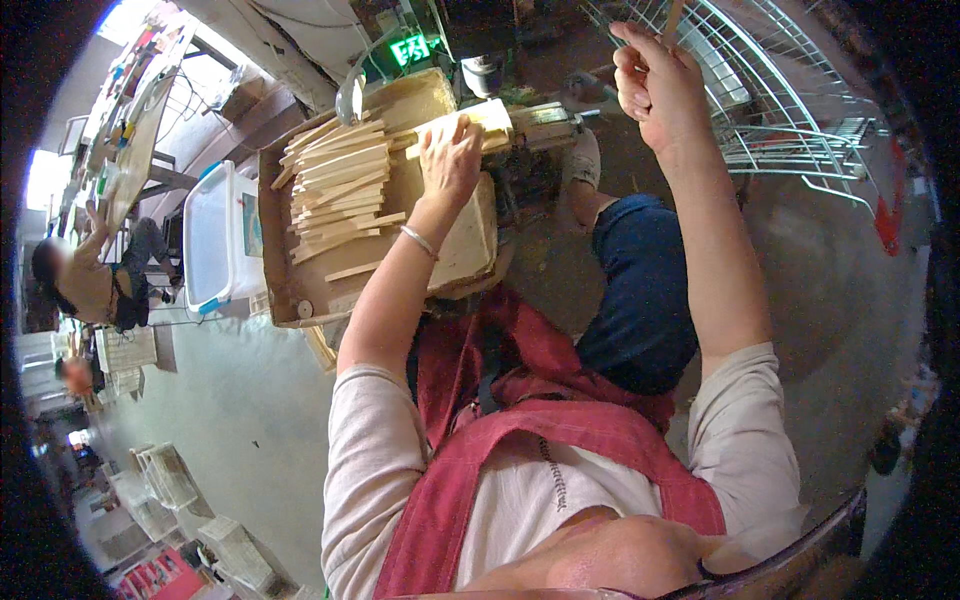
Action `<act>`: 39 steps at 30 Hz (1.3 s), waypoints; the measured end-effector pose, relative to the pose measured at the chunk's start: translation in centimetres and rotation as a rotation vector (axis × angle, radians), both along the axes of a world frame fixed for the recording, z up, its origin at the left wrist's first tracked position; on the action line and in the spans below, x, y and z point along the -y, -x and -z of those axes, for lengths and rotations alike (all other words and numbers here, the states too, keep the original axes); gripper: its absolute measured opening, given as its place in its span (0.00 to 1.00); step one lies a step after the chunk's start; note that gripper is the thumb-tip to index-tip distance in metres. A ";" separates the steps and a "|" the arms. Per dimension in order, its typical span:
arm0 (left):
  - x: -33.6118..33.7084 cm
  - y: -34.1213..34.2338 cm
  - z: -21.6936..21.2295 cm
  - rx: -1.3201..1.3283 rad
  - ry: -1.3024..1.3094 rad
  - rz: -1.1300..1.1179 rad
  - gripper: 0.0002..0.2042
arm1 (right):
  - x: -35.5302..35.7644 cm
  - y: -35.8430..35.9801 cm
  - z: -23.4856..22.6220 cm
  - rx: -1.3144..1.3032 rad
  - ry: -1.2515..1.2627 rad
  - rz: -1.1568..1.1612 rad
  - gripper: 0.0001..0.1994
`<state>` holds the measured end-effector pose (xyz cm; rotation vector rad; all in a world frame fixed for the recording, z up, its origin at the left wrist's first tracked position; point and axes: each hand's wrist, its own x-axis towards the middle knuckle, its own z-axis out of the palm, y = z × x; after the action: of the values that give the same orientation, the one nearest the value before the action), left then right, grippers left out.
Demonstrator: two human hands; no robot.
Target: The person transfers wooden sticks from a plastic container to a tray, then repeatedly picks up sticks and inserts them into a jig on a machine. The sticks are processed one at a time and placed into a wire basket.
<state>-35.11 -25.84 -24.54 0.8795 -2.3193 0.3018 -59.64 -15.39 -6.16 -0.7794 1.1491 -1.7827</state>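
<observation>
Head view: the left hand [450, 150] closes its grip on a pale flat wooden block [470, 122] at the far edge of the brown board desk [455, 250], beside stacked thin wooden slats [335, 185]. The right hand [655, 80] holds a thin stick [673, 18] raised. The work looks like sorting; the next move calls for steady placement.

Stack of wooden slats [338, 185] lies on bench [460, 250], toward its left edge. Left hand [450, 155] rests at bench's far edge, on a wood block [470, 120] lying crosswise there, just right of the slats. Plastic bin [215, 240] stands beside bench's left edge, on the floor. Machine [545, 115] sits just beyond bench's far-right corner. Right hand [655, 85] is raised well right of bench, holding a stick [674, 15], w/ wire rack [775, 85] behind it. Second person [90, 280] sits far left, beyond the bin.
</observation>
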 end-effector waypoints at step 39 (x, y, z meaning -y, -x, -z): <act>-8.4 -22.3 -14.2 -1.046 -1.038 -0.020 0.11 | 0.7 -1.7 1.7 -0.170 -0.032 0.057 0.11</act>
<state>-12.77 -17.47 -10.33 1.1137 -1.3396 -1.1836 -57.97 -16.12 -7.88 -0.9009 1.3201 -1.7664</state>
